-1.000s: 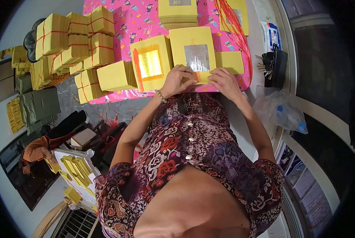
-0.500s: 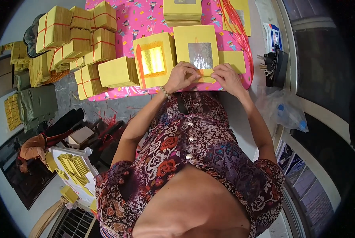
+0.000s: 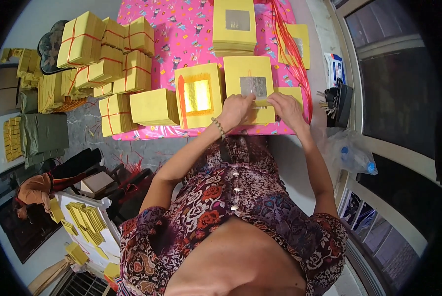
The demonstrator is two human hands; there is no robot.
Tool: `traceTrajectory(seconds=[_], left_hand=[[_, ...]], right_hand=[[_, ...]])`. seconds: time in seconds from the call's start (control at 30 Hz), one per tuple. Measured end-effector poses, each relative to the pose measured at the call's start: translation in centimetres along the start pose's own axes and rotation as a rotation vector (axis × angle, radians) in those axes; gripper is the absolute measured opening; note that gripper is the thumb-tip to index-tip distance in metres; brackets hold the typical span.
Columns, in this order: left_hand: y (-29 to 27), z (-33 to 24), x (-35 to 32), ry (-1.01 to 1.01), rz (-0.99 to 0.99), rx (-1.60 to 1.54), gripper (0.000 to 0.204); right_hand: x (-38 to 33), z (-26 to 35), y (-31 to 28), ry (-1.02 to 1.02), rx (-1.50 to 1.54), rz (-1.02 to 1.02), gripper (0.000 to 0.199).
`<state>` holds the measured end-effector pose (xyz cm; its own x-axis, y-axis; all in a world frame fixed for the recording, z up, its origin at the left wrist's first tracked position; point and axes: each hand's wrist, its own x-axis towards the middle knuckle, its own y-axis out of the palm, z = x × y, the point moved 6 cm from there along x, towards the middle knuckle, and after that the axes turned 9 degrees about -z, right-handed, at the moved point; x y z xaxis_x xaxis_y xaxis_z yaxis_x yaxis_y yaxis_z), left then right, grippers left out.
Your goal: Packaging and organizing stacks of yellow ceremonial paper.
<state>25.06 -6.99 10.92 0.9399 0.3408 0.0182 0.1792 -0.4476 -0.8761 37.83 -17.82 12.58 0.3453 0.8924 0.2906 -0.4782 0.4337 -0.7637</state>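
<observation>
Between fingers [image 3: 277,100]: yellow paper [image 3: 234,73] (shiny silver square [image 3: 252,86]), bent upward.

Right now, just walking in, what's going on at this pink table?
The person's left hand and right hand both have a grip on the near edge of a yellow sheet with a silver patch. That edge is lifted, showing yellow paper beneath. To the left stands a gold-patched stack; farther left are yellow bundles tied in red. Red strands lie along the right side.
</observation>
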Motion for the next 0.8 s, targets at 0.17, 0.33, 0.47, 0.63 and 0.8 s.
traceTrajectory(seconds=[0.17,0.33,0.47,0.63,0.8], left_hand=[[-4.8,-2.5,1.3,0.189,-0.507,0.145,0.047],[-1.9,-3.1,0.4,0.266,-0.314,0.128,0.069],[-0.3,-1.5,0.8,0.162,-0.314,0.154,0.08],[0.6,0.1,1.5,0.114,-0.29,0.14,0.084],[0.8,1.3,1.5,0.068,-0.269,0.152,0.08]], right_hand=[[4.0,-1.3,-1.0,0.067,0.028,-0.07,0.017],[8.2,-4.6,-0.3,0.08,0.009,-0.095,0.023],[10.6,-5.5,1.1,0.09,-0.048,-0.033,0.021],[12.2,-6.8,3.1,0.007,-0.058,-0.029,0.021],[12.8,-6.1,3.9,-0.084,-0.151,-0.1,0.021]])
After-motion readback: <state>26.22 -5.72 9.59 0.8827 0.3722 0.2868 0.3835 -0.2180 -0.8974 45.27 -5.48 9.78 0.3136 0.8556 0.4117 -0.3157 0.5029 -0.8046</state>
